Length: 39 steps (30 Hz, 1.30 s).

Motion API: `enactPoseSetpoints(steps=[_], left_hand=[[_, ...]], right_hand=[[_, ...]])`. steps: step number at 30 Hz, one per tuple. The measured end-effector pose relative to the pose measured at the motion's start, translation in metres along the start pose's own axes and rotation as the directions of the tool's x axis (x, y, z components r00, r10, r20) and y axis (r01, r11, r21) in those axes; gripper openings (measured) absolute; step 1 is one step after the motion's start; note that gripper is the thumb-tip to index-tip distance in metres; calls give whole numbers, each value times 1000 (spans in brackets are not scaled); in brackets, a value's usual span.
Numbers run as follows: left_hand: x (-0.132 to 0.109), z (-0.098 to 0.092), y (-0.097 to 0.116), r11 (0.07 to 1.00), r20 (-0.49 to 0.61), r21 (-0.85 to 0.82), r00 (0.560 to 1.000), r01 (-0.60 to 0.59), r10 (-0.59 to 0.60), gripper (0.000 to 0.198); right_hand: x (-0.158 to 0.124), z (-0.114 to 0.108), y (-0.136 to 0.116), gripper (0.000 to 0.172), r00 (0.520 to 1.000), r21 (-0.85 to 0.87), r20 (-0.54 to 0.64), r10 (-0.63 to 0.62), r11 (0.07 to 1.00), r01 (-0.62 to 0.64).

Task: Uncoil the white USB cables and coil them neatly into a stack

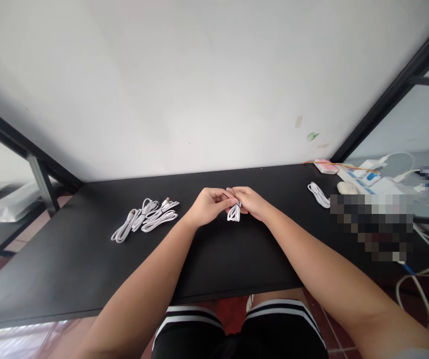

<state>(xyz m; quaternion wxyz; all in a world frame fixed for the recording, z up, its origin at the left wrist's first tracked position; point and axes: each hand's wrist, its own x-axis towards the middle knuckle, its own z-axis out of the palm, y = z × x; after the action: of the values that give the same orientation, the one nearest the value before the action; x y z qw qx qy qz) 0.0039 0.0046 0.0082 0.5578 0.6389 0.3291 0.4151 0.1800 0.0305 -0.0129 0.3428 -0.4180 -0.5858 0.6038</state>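
Head camera is showing the left hand [207, 203] and right hand [252, 200] pinching a coiled white cable [233, 214] and thin dark tie [225, 195] above the table [237, 264], nearer its back edge, where keeping the loops evenly gathered is probably helping the tie sit snugly

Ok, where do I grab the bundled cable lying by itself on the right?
Probably pinch the cable across its middle, from above and slightly left: it lies flat, long and narrow, and a rounded white thing sits close on its right.
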Motion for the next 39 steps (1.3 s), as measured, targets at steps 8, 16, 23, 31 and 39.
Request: enactPoseSetpoints(steps=[8,16,23,31,39], left_hand=[[9,0,-10,988,-393,-150,916,27,-85,35],[11,0,-10,978,-489,-206,868,-21,-85,35],[8,-1,-8,994,-387,-58,920,-88,59,28],[7,1,-6,988,-311,-29,940,-155,138,23],[3,6,0,986,-330,99,930,-136,162,22]], right_hand=[[3,0,-2,23,794,-498,-224,-565,767,406],[-12,6,-14,27,749,-684,33,-661,532,499],[-7,7,-10,53,923,-432,-117,-366,856,284],[-2,8,-7,55,997,213,48,-59,976,47],[-1,5,-6,49,999,255,-7,39,966,-36]])
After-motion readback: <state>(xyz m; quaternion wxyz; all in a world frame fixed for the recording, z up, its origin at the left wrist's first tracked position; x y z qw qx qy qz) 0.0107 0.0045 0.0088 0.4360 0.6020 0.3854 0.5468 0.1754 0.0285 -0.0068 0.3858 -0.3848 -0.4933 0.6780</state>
